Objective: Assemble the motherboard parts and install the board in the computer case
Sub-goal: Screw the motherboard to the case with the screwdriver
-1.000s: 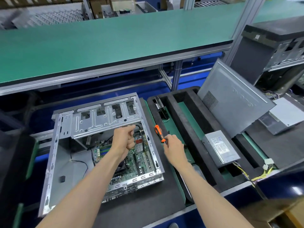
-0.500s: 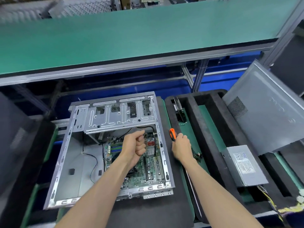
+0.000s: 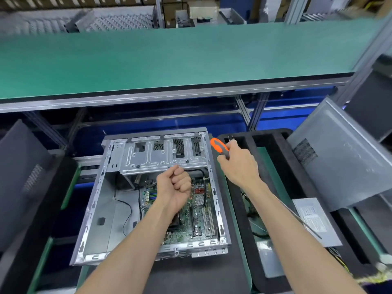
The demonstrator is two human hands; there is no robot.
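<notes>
An open grey computer case (image 3: 93, 209) lies on its side on a black mat. A green motherboard (image 3: 199, 217) sits inside it, at the right, below the metal drive cage (image 3: 161, 158). My left hand (image 3: 174, 187) hovers over the board's far end, its fingers curled into a fist with nothing visible in it. A black cable (image 3: 196, 170) runs out beside the knuckles. My right hand (image 3: 239, 164) grips an orange and grey screwdriver (image 3: 218, 145), held up just right of the case's far right corner; its tip is hidden.
A black foam tray (image 3: 275, 141) lies right of the case, with a grey side panel (image 3: 343, 158) leaning over it and a power supply (image 3: 316, 221) with loose wires. A green shelf (image 3: 169, 60) overhangs the far side. Another dark case stands at the left.
My right hand has lifted the screwdriver up and away from the foam tray towards the case's far corner. My left fist has stayed over the board. The view has shifted left.
</notes>
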